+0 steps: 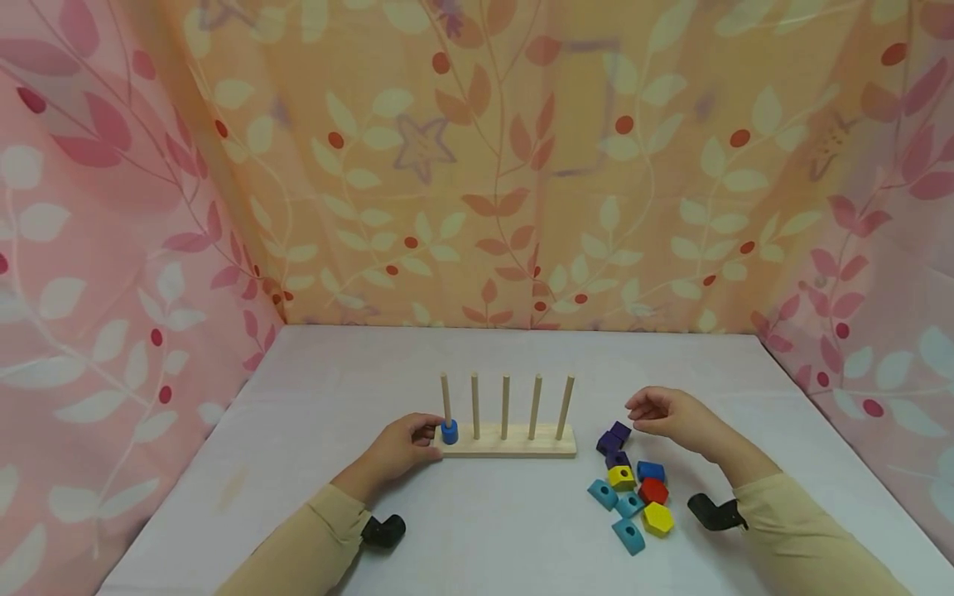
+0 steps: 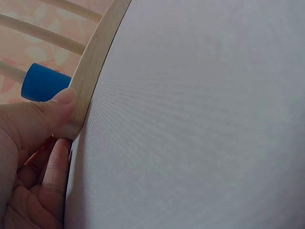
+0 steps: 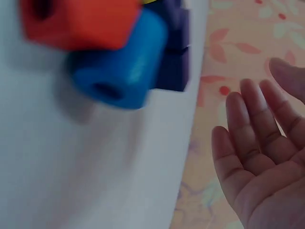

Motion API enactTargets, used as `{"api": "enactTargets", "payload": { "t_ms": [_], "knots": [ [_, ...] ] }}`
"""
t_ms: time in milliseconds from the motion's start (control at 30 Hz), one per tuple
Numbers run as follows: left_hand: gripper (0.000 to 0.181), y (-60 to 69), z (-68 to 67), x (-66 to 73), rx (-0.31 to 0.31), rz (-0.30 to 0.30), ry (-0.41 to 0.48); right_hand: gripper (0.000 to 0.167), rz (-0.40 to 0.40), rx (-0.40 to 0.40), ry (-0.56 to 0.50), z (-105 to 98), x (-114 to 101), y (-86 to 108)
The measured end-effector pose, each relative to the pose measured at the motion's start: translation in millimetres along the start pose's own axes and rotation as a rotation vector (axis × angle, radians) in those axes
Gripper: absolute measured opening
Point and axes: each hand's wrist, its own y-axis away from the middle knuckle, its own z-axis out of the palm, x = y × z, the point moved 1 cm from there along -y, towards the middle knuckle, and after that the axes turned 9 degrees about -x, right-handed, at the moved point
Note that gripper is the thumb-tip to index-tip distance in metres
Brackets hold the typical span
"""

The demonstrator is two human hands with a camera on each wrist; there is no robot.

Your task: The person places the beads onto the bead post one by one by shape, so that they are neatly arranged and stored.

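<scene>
A wooden peg board [image 1: 507, 445] with several upright pegs stands on the table. One blue cylindrical bead [image 1: 450, 432] sits at the foot of its leftmost peg, and the other pegs are bare. My left hand [image 1: 406, 443] pinches the board's left end, the thumb [image 2: 64, 98] on its edge beside the blue bead. Above and behind the loose blocks hovers my right hand [image 1: 667, 418], its relaxed fingers [image 3: 257, 114] holding nothing. Nearest to it are purple blocks [image 1: 609, 444]. In the right wrist view a blue block [image 3: 128, 62] and a red block [image 3: 86, 24] appear close and blurred.
More loose holed blocks lie right of the board: a yellow block [image 1: 621, 478], a red hexagon [image 1: 653, 491], a yellow hexagon [image 1: 658, 520] and teal blocks [image 1: 628, 536]. A white cloth covers the table [image 1: 484, 530]. Patterned curtains [image 1: 492, 165] enclose the back and sides.
</scene>
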Motion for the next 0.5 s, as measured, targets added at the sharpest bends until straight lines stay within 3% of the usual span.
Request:
{"api": "enactTargets", "payload": {
  "t_ms": [267, 500],
  "knots": [
    [0.050, -1.5, 0.5, -1.9, 0.003, 0.016, 0.002, 0.025, 0.054, -0.094, -0.005, 9, 30, 5.8],
    [0.050, -0.2, 1.1, -0.9, 0.010, 0.026, -0.012, 0.027, 0.010, -0.160, -0.008, 12, 41, 9.2]
  ]
}}
